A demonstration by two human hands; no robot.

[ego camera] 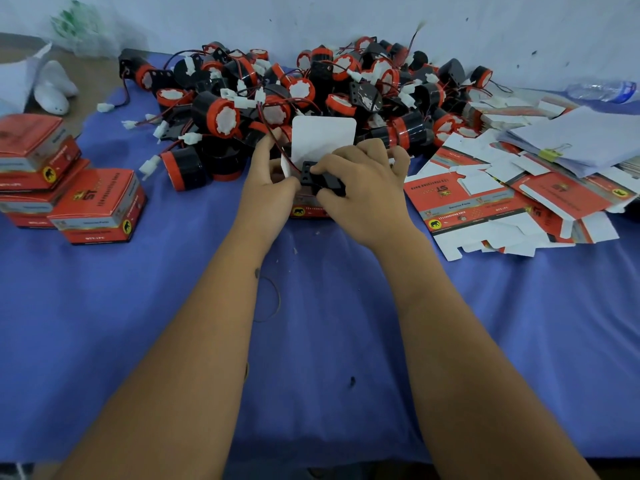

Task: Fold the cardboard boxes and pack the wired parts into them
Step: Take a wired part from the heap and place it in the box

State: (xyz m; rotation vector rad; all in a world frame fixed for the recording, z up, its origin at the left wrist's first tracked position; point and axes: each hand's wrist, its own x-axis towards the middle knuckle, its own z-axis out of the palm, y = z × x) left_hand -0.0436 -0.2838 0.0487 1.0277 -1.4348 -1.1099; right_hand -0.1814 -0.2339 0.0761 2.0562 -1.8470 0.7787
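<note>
Packing step. I see the right hand (360, 192) gripping a black wired part (320, 178) and pressing it into an open box (311, 206) at mid-desk, white lid flap upright. The left hand (268, 181) holds the box's left side, fingers curled. The part's bracket sits proud of the rim. Next, as I judge it: seat the part, tuck in its red wire, close the flap.

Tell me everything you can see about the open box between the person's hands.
The open box is red printed cardboard with a white inside, standing on the blue cloth before the parts pile. Its white lid flap stands upright. The left hand grips its left side; the right hand pushes a black wired part into it.
</note>
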